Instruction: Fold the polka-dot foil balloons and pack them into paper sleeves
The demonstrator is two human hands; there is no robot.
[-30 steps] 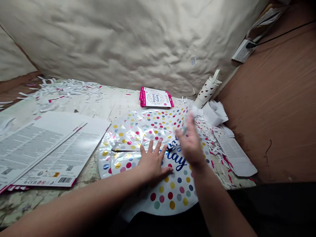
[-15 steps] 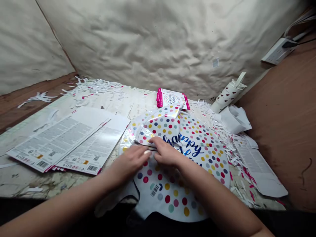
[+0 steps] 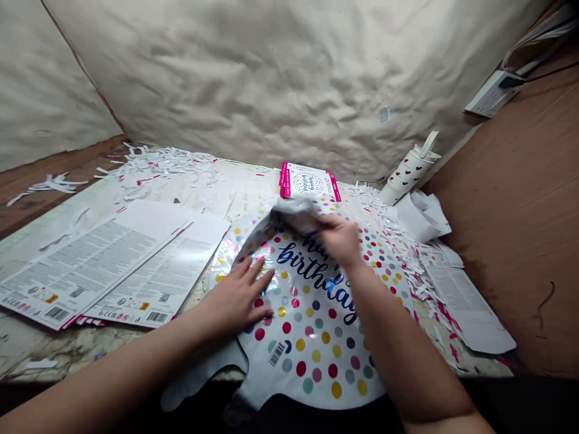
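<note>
A flat white foil balloon [image 3: 312,325] with coloured dots and blue "happy birthday" lettering lies in front of me, overhanging the table's front edge. More dotted foil lies beneath it, showing along the left and right sides. My left hand [image 3: 246,292] rests on the balloon's left part with fingers spread. At the top, my right hand [image 3: 341,241] is closed on the balloon's raised, folded-over edge, which is blurred by motion. A barcode label sits low on the balloon, and a tail of foil hangs at the lower left.
Printed white cards [image 3: 136,271] lie overlapping on the left. Behind the balloon is a pink-edged packet stack [image 3: 312,181]. Paper strips [image 3: 167,166] litter the back left and the right side. A heart-patterned tumbler [image 3: 409,172] leans at the right, near crumpled paper [image 3: 423,217] and a card sleeve [image 3: 465,301].
My right hand has moved up and right, lifting the balloon's folded edge, and more lettering now shows. The left hand has gone from pinching the foil to lying spread on it.
</note>
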